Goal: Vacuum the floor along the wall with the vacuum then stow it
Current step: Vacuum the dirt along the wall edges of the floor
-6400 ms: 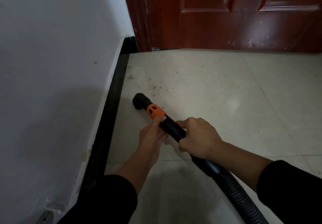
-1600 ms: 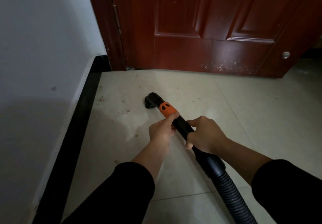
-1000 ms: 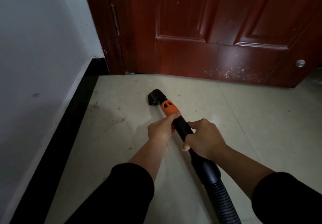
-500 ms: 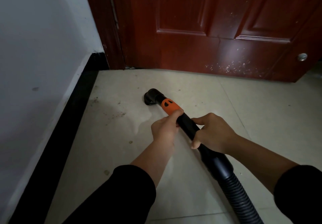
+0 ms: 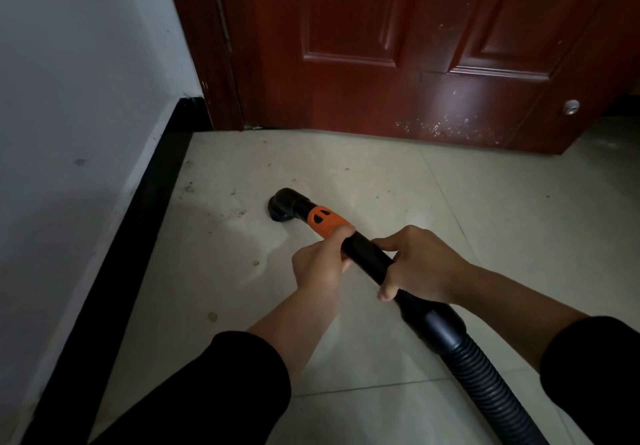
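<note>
Covering wand (image 5: 364, 253): left hand (image 5: 320, 270), right hand (image 5: 420, 264); hose (image 5: 485, 382) cropped.

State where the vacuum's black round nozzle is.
Head view, centre: the black round nozzle rests on the pale tiled floor, right of the black skirting board.

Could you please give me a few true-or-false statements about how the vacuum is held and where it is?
1. Both the left hand and the right hand grip the vacuum wand. True.
2. The nozzle touches the black skirting. False: it sits on the tile floor, apart from the skirting.
3. Dirt specks lie between nozzle and skirting. True.
4. The right hand is nearer the nozzle. False: the left hand is, at the orange collar.
</note>
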Demonstrator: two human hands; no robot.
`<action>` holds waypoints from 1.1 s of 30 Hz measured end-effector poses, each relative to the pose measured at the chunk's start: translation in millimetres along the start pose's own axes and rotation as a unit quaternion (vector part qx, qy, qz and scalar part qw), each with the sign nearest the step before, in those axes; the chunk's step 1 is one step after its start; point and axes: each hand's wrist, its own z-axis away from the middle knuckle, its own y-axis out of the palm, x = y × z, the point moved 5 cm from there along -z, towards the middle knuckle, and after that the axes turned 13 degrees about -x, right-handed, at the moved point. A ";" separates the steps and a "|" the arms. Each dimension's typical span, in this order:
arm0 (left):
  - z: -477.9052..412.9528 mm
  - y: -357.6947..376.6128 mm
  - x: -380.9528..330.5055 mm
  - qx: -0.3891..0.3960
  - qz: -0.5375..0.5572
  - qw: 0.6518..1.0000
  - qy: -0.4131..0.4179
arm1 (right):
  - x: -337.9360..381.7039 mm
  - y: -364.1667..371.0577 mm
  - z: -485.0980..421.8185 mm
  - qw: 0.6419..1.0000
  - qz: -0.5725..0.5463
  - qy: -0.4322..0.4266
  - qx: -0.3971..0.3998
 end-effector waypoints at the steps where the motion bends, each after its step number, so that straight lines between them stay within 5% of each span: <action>1: 1.6 -1.8 0.9 0.002 0.000 1.000 0.001 | -0.1 0.1 2.1 1.000 0.003 -0.004 0.001; 33: 17.1 -24.9 12.0 0.042 -0.027 0.999 -0.017 | 2.1 12.5 44.8 0.994 0.062 -0.083 -0.017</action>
